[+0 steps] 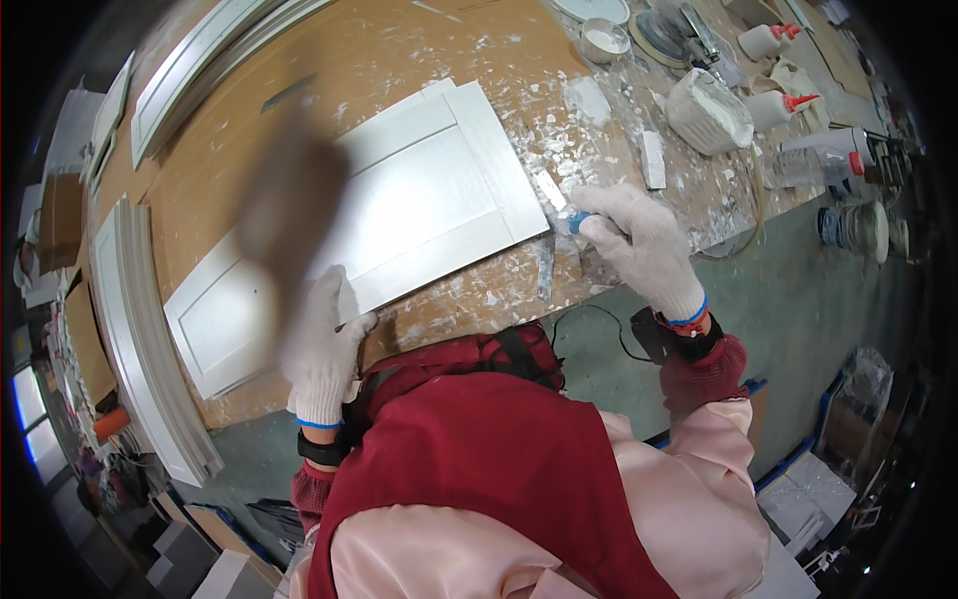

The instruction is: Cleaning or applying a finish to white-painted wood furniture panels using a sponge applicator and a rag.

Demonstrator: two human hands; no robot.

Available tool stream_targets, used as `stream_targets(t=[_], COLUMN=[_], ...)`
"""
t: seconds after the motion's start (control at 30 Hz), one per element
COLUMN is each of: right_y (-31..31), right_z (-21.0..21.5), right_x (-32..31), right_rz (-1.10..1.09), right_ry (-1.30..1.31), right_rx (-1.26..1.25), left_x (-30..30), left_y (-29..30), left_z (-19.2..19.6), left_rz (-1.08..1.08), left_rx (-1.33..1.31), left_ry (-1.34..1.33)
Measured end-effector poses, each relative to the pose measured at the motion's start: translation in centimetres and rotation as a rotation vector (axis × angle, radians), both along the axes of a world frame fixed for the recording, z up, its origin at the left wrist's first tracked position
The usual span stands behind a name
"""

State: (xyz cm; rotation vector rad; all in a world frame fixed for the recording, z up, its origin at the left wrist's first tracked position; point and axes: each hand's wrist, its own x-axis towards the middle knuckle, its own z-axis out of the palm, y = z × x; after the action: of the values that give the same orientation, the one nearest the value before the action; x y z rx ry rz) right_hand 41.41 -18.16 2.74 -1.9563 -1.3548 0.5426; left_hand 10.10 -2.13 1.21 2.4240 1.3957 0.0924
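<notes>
A white cabinet door panel [399, 190] with a raised frame lies flat and slanted across the workbench, with another panel's edge showing beneath it. My left hand [321, 349], in a white knit glove, rests at the panel's near edge with fingers stretched over its surface and the thumb apart; a dark blur covers part of that hand. To the right of the panel's corner, my gloved right hand [644, 245] is closed around a small blue-handled tool [576, 222]. Its working end is too small to make out. A pale strip [549, 190] lies close by.
White flakes and smears cover the bench [619, 130]. A tub of white filler [711, 112], a white block [653, 160], red-tipped bottles [778, 110] and a sander [674, 35] stand at the right. Stacked white panels [150, 349] lie left. A blurred brown shape [294, 200] obscures the panel's middle.
</notes>
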Motion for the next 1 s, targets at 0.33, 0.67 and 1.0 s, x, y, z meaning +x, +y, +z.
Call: stream_targets(t=[0.33,0.67,1.0], right_y=[-0.6,-2.2,-1.2], right_z=[-1.4,-2.3,-2.4], right_x=[-3.9,-8.8,-17.6], right_rz=[-0.162,-0.312,-0.364], right_ry=[-0.075,0.082,0.364], right_rx=[0.102,0.158,0.12], left_x=[-0.3,-3.3,-19.3], left_y=[0.1,0.0,0.6], left_z=[0.0,1.9,2.5], left_rz=[-0.011,0.011,0.64], left_rx=[-0.022,-0.054,-0.238], left_ry=[-0.064,-0.194,-0.535])
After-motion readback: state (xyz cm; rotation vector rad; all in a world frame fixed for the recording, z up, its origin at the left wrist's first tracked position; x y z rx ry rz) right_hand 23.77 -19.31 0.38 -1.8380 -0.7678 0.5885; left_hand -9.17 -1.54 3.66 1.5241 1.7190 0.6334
